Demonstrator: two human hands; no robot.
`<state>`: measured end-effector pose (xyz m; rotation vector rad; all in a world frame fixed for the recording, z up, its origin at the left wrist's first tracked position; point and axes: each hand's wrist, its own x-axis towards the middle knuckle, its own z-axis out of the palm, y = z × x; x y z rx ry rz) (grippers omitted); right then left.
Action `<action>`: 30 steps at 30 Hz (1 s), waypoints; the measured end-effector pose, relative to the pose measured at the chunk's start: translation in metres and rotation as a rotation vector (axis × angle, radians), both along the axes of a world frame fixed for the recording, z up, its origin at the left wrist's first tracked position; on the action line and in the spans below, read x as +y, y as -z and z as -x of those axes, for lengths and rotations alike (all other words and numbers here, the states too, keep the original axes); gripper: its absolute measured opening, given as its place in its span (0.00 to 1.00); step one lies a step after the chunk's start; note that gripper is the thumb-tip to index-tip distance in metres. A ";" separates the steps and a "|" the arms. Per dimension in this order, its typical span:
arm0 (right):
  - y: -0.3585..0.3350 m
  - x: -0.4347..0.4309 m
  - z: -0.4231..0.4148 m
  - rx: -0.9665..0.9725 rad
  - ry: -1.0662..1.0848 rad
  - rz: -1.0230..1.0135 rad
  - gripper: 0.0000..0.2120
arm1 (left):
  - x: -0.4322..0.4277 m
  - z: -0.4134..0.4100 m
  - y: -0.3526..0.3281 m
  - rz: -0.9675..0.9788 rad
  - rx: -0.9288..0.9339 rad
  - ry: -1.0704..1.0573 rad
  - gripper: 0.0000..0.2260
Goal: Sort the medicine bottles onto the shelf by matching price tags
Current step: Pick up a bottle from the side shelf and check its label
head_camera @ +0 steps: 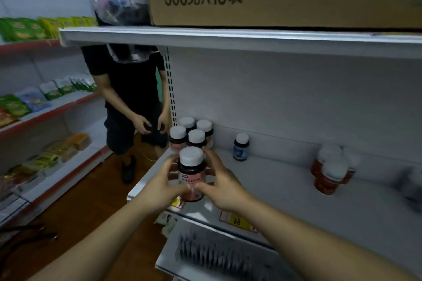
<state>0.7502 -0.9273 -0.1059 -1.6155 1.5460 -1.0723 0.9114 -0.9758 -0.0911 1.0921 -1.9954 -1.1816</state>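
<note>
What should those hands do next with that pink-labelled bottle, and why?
Probably ease the pink-labelled bottle back and set it down: the left hand and right hand hold it at the front of the shelf, just before four similar white-capped bottles.

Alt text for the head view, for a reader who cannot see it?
The left hand and right hand hold a pink-labelled, white-capped medicine bottle at the front left of a white shelf, before four matching bottles. Farther right stand a blue-labelled bottle and a blurred orange cluster; a yellow tag on its edge reads 88.
</note>
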 end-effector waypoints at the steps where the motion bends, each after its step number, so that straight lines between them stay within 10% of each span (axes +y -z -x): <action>1: 0.004 -0.008 0.001 0.007 0.012 -0.014 0.39 | -0.010 0.001 0.004 0.018 -0.023 0.001 0.33; 30: 0.042 -0.117 -0.098 0.065 0.490 -0.135 0.34 | -0.168 -0.045 0.056 -0.059 -0.032 0.279 0.26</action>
